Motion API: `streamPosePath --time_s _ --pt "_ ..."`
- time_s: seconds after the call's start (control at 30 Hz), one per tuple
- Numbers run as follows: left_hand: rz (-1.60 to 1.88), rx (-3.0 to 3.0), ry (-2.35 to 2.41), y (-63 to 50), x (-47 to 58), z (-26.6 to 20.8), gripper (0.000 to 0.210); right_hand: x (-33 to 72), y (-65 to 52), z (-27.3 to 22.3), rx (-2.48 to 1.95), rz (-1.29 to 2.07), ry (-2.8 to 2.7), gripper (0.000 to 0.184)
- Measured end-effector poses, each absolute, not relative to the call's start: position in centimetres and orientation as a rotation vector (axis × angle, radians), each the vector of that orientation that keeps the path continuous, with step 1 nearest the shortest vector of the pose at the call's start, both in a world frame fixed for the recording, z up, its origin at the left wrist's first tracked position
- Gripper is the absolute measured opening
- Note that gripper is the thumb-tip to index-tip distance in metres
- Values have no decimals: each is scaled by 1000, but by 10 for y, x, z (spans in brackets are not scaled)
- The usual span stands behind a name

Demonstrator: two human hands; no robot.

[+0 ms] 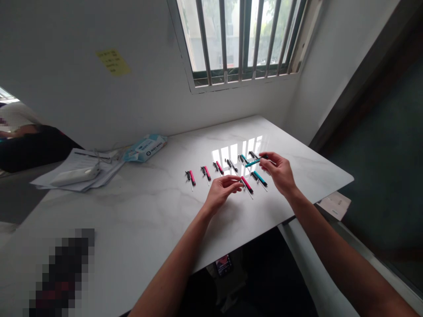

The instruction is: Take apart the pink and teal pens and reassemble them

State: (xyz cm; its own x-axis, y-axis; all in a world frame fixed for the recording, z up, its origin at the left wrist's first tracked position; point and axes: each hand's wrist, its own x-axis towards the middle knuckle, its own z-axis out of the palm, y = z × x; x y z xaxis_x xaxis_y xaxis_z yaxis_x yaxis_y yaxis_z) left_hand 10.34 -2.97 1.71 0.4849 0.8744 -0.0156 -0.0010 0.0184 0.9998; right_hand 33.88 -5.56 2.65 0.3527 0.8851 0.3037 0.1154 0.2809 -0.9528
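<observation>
My right hand (277, 171) is closed on a slim teal pen barrel (254, 162) with a dark end, held tilted above the table. My left hand (224, 188) rests low over the table, thumb and fingers drawn together beside a red pen barrel (247, 185) and a thin white refill (248, 193); what lies between its fingertips is hidden. Near my right hand lies another teal barrel (260, 178) with a black cap piece. More pen parts are laid out in sets, among them a red barrel (192, 177) at the left end and a grey-black set (232, 165).
The parts lie on a white marbled table (158, 211). At its back left are a blue wipes packet (145, 148) and papers (89, 158) under a white device (76, 175). A phone (224, 265) is below the front edge. Another person's dark sleeve (36, 147) shows at far left.
</observation>
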Motion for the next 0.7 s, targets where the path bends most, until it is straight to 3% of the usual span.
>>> streamPosePath --time_s 0.2,0.37,0.7 --pt "866 1490 838 -28 101 18 27 420 -65 -11 -1446 312 -1083 34" --pt "885 1558 854 -27 102 17 26 448 -83 -40 -1644 221 -1244 26" --pt "851 1865 916 -33 117 27 15 438 -80 -41 -1690 168 -1541 18"
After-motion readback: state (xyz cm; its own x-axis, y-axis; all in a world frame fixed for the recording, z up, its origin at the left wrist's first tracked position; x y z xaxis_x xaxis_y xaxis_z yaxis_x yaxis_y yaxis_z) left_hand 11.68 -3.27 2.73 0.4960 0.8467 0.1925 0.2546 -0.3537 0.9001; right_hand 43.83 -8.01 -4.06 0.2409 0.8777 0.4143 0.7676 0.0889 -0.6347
